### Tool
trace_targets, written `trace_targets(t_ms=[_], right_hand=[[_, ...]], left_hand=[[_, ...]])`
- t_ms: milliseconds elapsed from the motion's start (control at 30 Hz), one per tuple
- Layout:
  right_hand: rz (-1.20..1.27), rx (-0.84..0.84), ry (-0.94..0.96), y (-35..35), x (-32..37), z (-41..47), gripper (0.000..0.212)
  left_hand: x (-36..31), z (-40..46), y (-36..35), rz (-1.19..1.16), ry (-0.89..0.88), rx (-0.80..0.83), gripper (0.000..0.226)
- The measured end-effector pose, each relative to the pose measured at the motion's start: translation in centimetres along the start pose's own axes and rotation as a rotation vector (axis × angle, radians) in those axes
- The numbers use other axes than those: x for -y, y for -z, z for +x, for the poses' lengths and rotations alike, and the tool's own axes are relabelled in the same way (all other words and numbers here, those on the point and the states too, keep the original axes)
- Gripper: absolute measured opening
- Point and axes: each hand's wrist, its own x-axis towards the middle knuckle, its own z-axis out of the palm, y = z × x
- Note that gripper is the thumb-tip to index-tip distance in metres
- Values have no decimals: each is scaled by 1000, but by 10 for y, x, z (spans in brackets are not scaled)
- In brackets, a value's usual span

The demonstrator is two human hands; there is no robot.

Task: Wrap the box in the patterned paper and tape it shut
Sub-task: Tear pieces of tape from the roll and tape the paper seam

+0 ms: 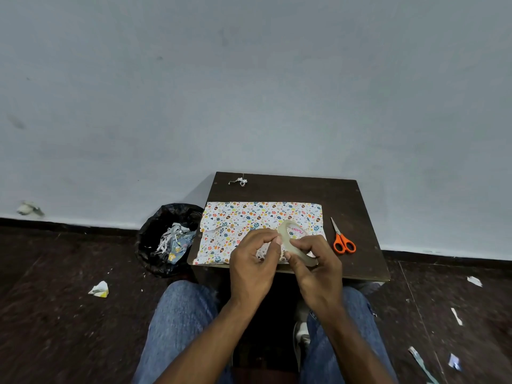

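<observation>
Paper (249, 217) folded over, untaped; my right hand (315, 261) grips the tape roll (297, 239), left hand (255, 259) pinches its end.

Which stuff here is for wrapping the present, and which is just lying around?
For the job: patterned paper; tape roll, gripped by the right hand while the left hand picks at it; orange scissors.

Just lying about: paper scrap on the table; black bin; floor scraps.
</observation>
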Motion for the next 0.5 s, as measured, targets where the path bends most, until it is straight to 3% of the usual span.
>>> trace_targets(t_ms=[67,167,367,500], right_hand=[[-19,32,13,1,1,0,15],[-43,44,15,1,1,1,14],[-132,59,78,2,0,2,16],[-232,74,127,0,0,2,18]], left_hand=[[0,2,0,-46,77,1,8],[0,4,2,-74,69,30,16],[8,9,13,169,-135,95,11],[12,12,17,420,-365,99,21]])
